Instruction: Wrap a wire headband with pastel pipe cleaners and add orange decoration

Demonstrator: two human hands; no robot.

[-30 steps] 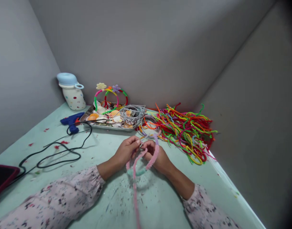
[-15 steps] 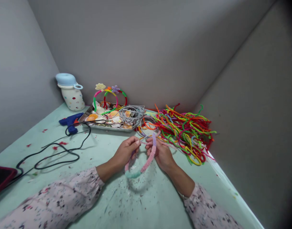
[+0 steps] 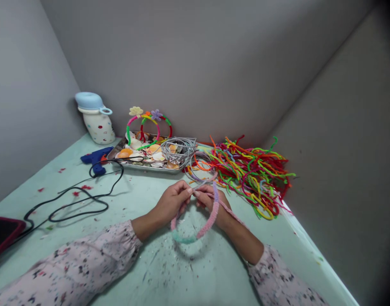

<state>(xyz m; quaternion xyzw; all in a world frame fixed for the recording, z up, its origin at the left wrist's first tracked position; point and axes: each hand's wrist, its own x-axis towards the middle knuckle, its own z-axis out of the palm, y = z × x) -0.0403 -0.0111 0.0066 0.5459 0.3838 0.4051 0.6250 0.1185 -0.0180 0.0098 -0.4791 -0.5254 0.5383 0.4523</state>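
Observation:
A ring wrapped in fuzzy pipe cleaner, in pink, mint and lilac sections, hangs between my hands above the table. At its upper left side, my left hand is closed with thumb and finger pinched at the wire. My right hand is closed too, its fingertips pinching a pink pipe cleaner close to the left fingertips. That strand's loose end trails back over my right wrist. The lilac part of the ring passes in front of my right hand. Exactly where the strand meets the ring is hidden by my fingers.
A metal tray holds shells, a coil of grey wire and two flower-topped rings. Colourful pipe cleaners are heaped at right. At left are a blue glue gun, black cord, bottle and dark red-edged device.
My hands have drawn closer, fingertips now nearly meeting. The pink pipe cleaner's loose end has swung down along my right wrist. The view has shifted slightly.

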